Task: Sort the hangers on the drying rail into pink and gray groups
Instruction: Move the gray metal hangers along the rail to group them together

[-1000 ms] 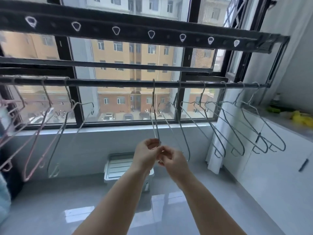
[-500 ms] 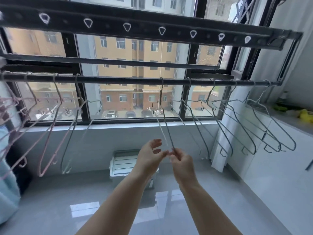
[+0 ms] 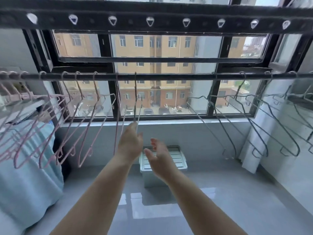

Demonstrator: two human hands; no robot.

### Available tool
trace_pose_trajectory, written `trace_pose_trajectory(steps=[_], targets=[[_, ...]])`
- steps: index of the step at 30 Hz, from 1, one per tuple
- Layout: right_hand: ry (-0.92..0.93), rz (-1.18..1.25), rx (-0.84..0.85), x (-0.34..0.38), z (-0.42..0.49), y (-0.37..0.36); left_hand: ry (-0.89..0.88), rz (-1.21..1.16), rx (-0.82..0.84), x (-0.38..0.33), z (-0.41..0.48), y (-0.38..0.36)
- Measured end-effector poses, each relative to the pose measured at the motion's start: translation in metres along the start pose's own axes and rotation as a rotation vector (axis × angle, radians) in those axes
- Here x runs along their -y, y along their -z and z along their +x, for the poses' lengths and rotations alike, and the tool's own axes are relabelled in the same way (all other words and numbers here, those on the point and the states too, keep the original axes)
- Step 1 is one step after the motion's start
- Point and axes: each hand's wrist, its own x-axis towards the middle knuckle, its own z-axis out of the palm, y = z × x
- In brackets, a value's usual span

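Sorting stood partway, as we judged it. On the left of the drying rail (image 3: 169, 76) hung the pink hangers (image 3: 67, 126), bunched close, with one stray gray hanger (image 3: 110, 95) hooked among them near their right edge. Just right of these our left hand (image 3: 130, 143) reached up and pinched the lower end of the middle hanger (image 3: 137, 109), whose hook sat on the rail in the open stretch between the two groups. Our right hand (image 3: 159, 155) hovered just beside the left and a little lower, fingers spread and loose, holding nothing. Well apart to the right, the gray hangers (image 3: 266, 146) hung in their own cluster. We took the step in hand to be moving this one hanger to its group. The next move called for a light sideways pull with the hook riding the rail, and after that for drawing the stray gray hanger out of the pinks without snagging the wires beside it. As to looks, the pinks were thin wire, tilted and overlapping, so we could not count them surely. The middle hanger hung edge-on to us, a narrow sliver of pale wire; its colour was hard to settle against the building outside, though we read it as gray. The grays on the right had the same slim shape and hung at a slant.
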Motion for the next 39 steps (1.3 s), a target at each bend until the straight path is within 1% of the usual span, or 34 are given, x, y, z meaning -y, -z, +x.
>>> trace_pose_trajectory(steps=[2,4,5,7,12,16,18,23,27,34,39], targets=[[-0.055,0.007,0.099,0.009,0.01,-0.021,0.062,0.032,0.079,0.011,0.005,0.001],[-0.069,0.038,0.12,0.016,0.016,-0.037,0.124,0.01,0.151,0.021,0.01,0.001],[-0.063,0.046,0.114,0.018,0.018,-0.042,0.155,-0.039,0.173,0.024,0.011,0.001],[-0.058,0.057,0.077,0.019,0.019,-0.048,0.202,-0.164,0.185,0.029,0.014,0.0],[-0.008,0.113,-0.074,0.008,0.013,-0.032,0.212,-0.448,0.18,0.027,0.018,-0.01],[-0.006,0.056,-0.202,-0.005,0.0,0.003,0.166,-0.578,0.233,0.002,0.017,-0.034],[-0.017,0.032,-0.233,-0.01,-0.008,0.021,0.144,-0.618,0.286,-0.014,0.015,-0.048],[-0.043,-0.009,-0.288,-0.024,-0.016,0.062,0.1,-0.684,0.338,-0.05,0.009,-0.079],[-0.065,-0.042,-0.289,-0.032,-0.016,0.085,0.104,-0.71,0.352,-0.067,0.008,-0.095],[-0.09,-0.097,-0.245,-0.041,-0.014,0.095,0.095,-0.741,0.327,-0.07,0.004,-0.103],[-0.087,-0.103,-0.245,-0.042,-0.014,0.094,0.1,-0.748,0.328,-0.067,0.002,-0.105]])
